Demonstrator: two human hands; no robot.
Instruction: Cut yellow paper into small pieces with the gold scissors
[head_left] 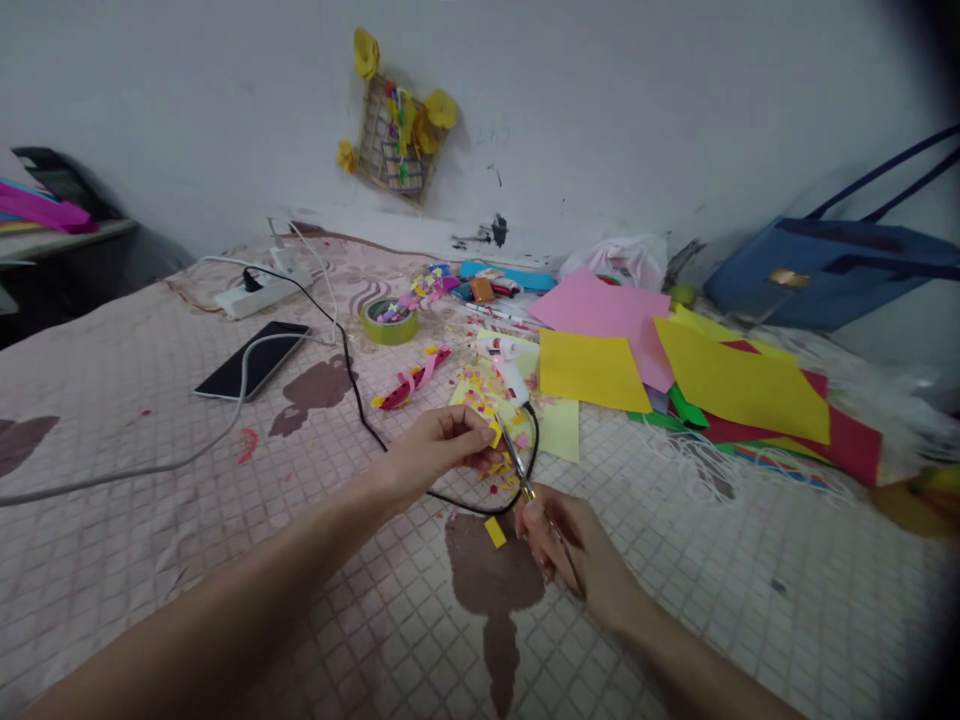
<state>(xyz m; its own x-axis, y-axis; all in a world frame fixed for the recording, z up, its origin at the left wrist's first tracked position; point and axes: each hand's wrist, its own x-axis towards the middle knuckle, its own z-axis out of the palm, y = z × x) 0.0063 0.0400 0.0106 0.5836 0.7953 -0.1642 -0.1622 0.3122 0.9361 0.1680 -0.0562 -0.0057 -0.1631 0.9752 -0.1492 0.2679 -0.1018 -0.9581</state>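
Note:
My left hand [454, 440] pinches a small piece of yellow paper [495, 432] between thumb and fingers. In my right hand [559, 535] is a pair of scissors [521, 468], its blades pointing up and left close beside the yellow piece; whether they touch it I cannot tell. Another yellow strip [495, 532] lies on the cloth just below my hands. Behind them, a white glue gun [510, 375] rests on a pale yellow sheet [559, 425] strewn with pink and yellow scraps. A pink and red twisted paper piece [412, 380] with yellow bits lies left of the scraps.
A black cord [352, 370] loops around behind my hands toward a power strip [262, 290]. A dark tablet [251, 360] and a roll of green tape [388, 322] lie left. Coloured sheets [742, 375], white string [720, 460] and a blue bag [832, 270] are right.

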